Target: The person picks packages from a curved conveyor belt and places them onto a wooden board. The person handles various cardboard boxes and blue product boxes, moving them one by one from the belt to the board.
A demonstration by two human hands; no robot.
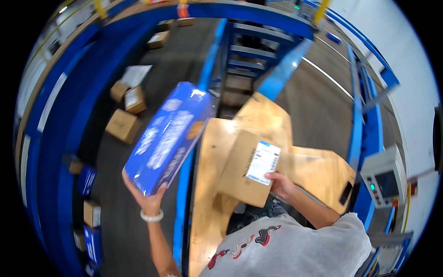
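My left hand (147, 199), with a pale bangle at the wrist, grips the lower end of a long blue package (169, 138) with white print and a glossy surface. The package is tilted above the dark conveyor belt (138, 180) and the belt's blue edge. My right hand (282, 185) holds a brown cardboard box (242, 169) by its right side, thumb on the white shipping label (264, 162). That box is over the wooden work surface (211, 207), close to my body; its underside is hidden.
Several cardboard boxes (123, 125), a white mailer (136, 75) and blue packages (92, 244) lie along the left belt. Another wide belt (311, 114) runs at the upper right. A control box with a screen (384, 180) stands at the right. Blue steps (254, 52) are beyond the worktop.
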